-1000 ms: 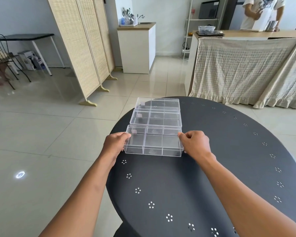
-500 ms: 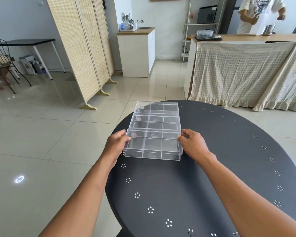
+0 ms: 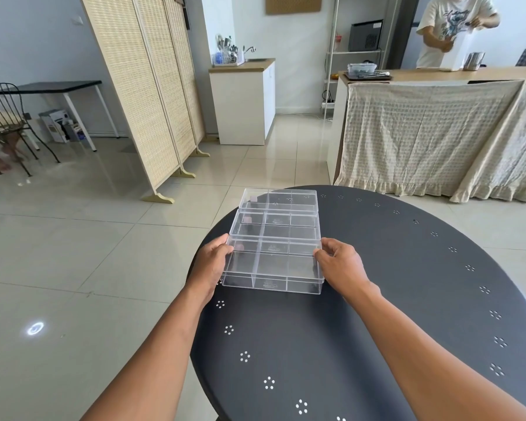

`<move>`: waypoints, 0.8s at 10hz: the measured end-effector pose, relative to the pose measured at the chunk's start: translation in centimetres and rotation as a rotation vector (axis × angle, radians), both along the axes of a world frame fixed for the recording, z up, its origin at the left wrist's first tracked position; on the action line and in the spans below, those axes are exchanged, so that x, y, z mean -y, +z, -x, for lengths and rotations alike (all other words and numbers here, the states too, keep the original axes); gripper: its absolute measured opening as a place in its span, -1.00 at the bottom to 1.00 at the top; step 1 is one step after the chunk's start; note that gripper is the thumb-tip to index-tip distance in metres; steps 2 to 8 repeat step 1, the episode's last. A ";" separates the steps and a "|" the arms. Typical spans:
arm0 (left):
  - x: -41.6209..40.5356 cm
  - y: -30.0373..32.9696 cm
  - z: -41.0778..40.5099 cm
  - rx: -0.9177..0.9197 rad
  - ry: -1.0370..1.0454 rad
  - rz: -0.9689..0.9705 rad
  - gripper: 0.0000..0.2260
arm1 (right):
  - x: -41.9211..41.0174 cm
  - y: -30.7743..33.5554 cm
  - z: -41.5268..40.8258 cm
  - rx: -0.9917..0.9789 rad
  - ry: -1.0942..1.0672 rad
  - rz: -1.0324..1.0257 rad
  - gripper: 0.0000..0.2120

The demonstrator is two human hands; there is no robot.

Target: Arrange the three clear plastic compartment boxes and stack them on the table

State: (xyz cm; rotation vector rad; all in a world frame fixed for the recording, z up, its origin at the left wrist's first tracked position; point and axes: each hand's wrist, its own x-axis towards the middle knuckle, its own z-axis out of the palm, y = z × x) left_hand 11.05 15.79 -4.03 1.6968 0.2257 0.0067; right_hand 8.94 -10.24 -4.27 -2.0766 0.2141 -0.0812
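- Three clear plastic compartment boxes lie in a row on the dark round table (image 3: 377, 314), running from the person toward the far left edge of the tabletop.
- The nearest box (image 3: 272, 268) is gripped at both short ends; its near edge rests on or just above the tabletop, and which of the two cannot be told.
- The left hand (image 3: 210, 265) closes on the left end of the nearest box, thumb on the top rim near the far left corner, fingers along the side.
- The right hand (image 3: 342, 264) holds the right end in the same way, fingertips on the far right corner of that box.
- The middle box (image 3: 275, 224) lies just beyond it, their long sides touching or nearly so.
- The far box (image 3: 278, 199) sits at the table's far edge, its left corner reaching the rim.
- Each box shows inner dividers forming several cells; the cells look empty.
- The tabletop is pierced with small flower-shaped hole clusters around its margin.
- Past the table stand a woven folding screen (image 3: 146, 95) and a counter draped in pale cloth (image 3: 431, 132).
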 end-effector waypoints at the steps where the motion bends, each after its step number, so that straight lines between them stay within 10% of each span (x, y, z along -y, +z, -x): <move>1: -0.4 -0.3 0.1 0.047 0.021 0.019 -0.49 | 0.3 0.7 0.6 0.002 -0.067 -0.033 -0.54; 8: -0.4 -0.3 0.1 0.047 0.021 0.019 -0.49 | 0.3 0.7 0.6 0.002 -0.067 -0.033 -0.54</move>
